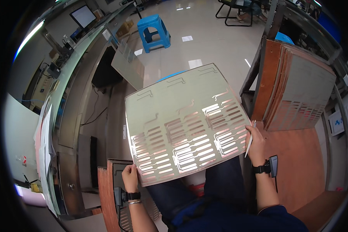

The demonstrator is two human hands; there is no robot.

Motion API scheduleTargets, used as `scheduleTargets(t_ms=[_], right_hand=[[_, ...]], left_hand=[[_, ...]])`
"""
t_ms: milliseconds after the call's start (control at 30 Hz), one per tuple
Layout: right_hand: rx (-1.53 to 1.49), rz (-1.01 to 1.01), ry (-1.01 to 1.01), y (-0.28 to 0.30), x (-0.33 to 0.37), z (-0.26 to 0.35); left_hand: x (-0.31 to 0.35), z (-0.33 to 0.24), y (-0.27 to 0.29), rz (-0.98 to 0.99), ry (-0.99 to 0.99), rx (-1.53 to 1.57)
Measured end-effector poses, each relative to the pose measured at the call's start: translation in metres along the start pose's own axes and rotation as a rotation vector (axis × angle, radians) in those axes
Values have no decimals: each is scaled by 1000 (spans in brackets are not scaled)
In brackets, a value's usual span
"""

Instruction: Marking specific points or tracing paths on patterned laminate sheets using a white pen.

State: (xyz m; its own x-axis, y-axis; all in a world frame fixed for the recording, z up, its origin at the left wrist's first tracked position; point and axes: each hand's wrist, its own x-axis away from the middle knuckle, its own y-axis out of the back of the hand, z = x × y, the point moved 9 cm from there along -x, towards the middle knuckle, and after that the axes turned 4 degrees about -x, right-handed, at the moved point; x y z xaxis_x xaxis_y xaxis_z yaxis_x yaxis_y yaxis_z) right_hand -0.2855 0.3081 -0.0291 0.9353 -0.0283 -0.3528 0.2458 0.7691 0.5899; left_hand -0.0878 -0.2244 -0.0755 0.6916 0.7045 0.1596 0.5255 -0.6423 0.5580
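Observation:
A large, thin circuit board panel (pixel 170 102) lies tilted across the space above my lap. It is pale grey-green, with rows of shiny copper strips and thin traces. At its lower left corner, my left hand (pixel 130 178) is closed on the edge. My right hand (pixel 257 144) grips the right edge and also has a slim white pen-like tool (pixel 249 144) between its fingers, angled downward beside the panel. The panel hides part of my thighs and the floor beyond.
Several similar panels (pixel 301 89) lean upright against an orange-brown board at the right. Another stack (pixel 105 189) stands low by my left hand. To the left runs a long workbench (pixel 71 100) with a monitor (pixel 83 16). A blue stool (pixel 154 33) stands ahead.

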Motion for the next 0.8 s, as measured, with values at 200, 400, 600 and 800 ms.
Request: scheduleTargets(t_ms=[200,400,600,800], right_hand=[[135,-17,134,-3,10,11],[8,-48,142,5,6,3],[-133,66,-64,19,8,-45],[-152,129,-115,39,29,-52]], left_hand=[[6,-53,5,-95,-232,-610],[22,-80,9,-117,-220,-790],[63,-42,13,27,-36,-233],[109,32,0,136,300,220]])
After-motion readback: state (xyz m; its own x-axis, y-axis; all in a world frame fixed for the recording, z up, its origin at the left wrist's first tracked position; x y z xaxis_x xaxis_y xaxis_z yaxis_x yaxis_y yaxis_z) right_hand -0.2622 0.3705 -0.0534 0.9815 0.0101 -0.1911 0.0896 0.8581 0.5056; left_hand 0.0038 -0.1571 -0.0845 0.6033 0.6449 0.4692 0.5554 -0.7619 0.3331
